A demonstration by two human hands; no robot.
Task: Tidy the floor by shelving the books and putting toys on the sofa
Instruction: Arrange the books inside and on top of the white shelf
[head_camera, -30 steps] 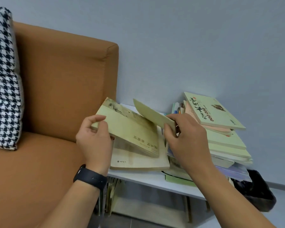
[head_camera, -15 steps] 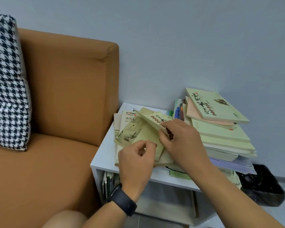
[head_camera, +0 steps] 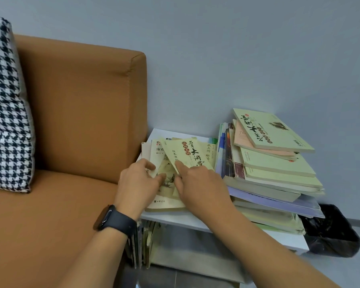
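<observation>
Head view: I've brought both books down from the air onto the low pile (head_camera: pixel 166 202) on the white shelf (head_camera: pixel 175 218). My left hand (head_camera: pixel 137 183) pinches the lower book (head_camera: pixel 164 175); my right hand (head_camera: pixel 197 183) presses the green book (head_camera: pixel 189 154) flat, fingers extended. Shelving nearly done.

pale green book (head_camera: pixel 190 153) under the hands: cover reads 名著 and large 大讲堂; red roundels too small to read | book beneath (head_camera: pixel 157 149): 康震 | book to its right (head_camera: pixel 210 151): 漱玉词 in a column | cream book (head_camera: pixel 164 201): 中华书局 at lower edge | top book of right stack (head_camera: pixel 272 132): large characters upside down, unreadable
</observation>
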